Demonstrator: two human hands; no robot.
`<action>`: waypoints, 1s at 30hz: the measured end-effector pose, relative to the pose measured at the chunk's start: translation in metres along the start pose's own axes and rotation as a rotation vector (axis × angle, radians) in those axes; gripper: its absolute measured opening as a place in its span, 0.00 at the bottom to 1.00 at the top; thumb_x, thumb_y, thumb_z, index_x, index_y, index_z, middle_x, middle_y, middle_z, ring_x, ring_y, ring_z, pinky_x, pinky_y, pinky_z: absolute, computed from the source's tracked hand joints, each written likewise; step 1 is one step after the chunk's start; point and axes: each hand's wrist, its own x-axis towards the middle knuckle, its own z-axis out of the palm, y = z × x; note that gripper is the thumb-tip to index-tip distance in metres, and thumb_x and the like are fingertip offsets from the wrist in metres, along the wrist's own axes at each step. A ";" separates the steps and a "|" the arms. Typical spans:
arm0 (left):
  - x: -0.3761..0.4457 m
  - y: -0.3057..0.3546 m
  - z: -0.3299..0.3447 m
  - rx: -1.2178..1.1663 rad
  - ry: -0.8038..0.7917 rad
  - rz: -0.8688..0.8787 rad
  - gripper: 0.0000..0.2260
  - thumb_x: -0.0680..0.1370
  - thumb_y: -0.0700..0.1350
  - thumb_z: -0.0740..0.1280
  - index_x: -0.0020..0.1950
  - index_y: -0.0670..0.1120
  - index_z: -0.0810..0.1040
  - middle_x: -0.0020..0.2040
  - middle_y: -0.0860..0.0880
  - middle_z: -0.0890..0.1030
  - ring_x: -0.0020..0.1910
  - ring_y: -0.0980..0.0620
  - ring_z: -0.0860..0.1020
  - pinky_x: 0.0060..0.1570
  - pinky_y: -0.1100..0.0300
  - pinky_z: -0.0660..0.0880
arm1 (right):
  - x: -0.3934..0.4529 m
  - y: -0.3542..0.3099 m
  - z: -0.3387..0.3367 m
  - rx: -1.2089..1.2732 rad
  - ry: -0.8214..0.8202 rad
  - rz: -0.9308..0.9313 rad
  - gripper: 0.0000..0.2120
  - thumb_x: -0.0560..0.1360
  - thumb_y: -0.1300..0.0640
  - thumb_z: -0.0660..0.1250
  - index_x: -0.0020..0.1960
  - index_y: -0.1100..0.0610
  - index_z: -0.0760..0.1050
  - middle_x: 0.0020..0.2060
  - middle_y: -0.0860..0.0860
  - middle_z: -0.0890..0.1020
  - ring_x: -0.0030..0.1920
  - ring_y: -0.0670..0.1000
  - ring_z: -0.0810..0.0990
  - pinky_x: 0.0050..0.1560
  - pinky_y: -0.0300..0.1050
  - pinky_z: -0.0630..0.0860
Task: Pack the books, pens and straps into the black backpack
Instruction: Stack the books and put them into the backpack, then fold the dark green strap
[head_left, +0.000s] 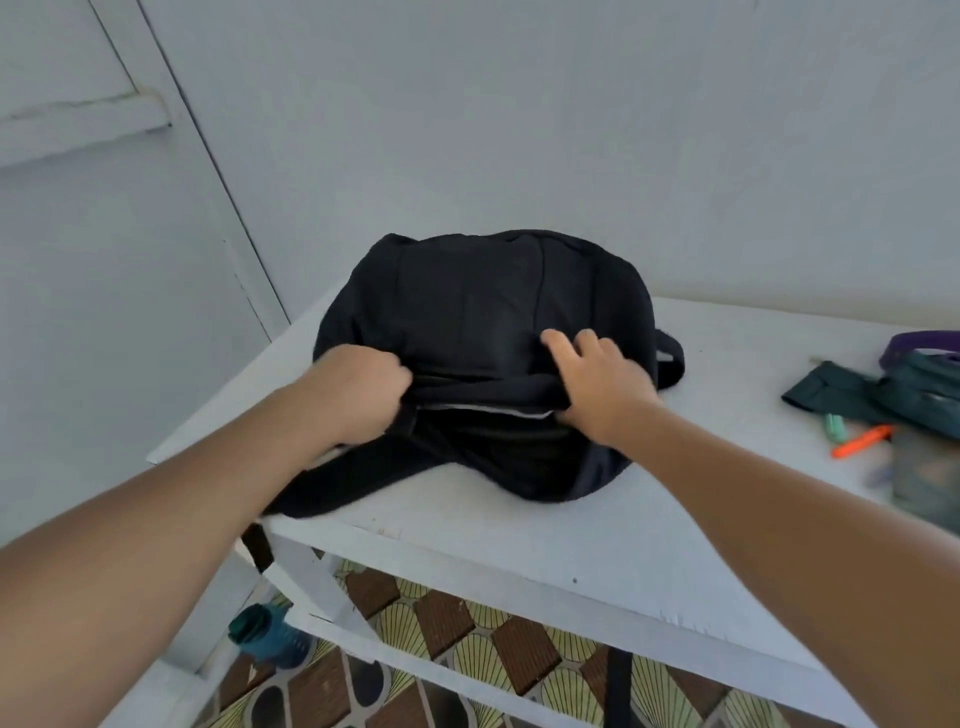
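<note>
Black backpack (467, 306), contents hidden, opening gripped by left hand (358, 387).

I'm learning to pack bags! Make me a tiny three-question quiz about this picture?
1. True or false: both hands are on the black backpack.
2. Which hand is bunched into a fist on the fabric: the left hand or the right hand?
3. What colour is the pen lying on the white table, right of the backpack?

Key: 1. True. 2. The left hand. 3. Orange.
</note>
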 end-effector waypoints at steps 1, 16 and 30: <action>0.000 0.017 -0.007 -0.046 0.017 0.003 0.09 0.79 0.46 0.59 0.50 0.46 0.77 0.49 0.47 0.79 0.50 0.42 0.80 0.43 0.51 0.73 | 0.003 0.016 0.001 -0.083 0.014 0.024 0.49 0.74 0.50 0.76 0.82 0.44 0.48 0.69 0.54 0.69 0.67 0.60 0.71 0.63 0.57 0.76; 0.014 0.097 -0.089 -0.198 -0.168 0.070 0.18 0.80 0.59 0.64 0.37 0.48 0.68 0.38 0.50 0.74 0.34 0.50 0.73 0.33 0.56 0.69 | -0.051 0.076 0.012 0.173 0.021 0.260 0.38 0.81 0.63 0.61 0.85 0.49 0.48 0.83 0.54 0.56 0.81 0.60 0.57 0.72 0.58 0.69; 0.096 0.304 -0.186 -0.393 -0.068 0.305 0.16 0.82 0.57 0.64 0.57 0.45 0.76 0.47 0.47 0.73 0.47 0.44 0.75 0.43 0.54 0.70 | -0.165 0.223 -0.038 0.328 0.228 0.516 0.24 0.82 0.52 0.65 0.77 0.48 0.67 0.68 0.55 0.73 0.70 0.59 0.72 0.63 0.55 0.76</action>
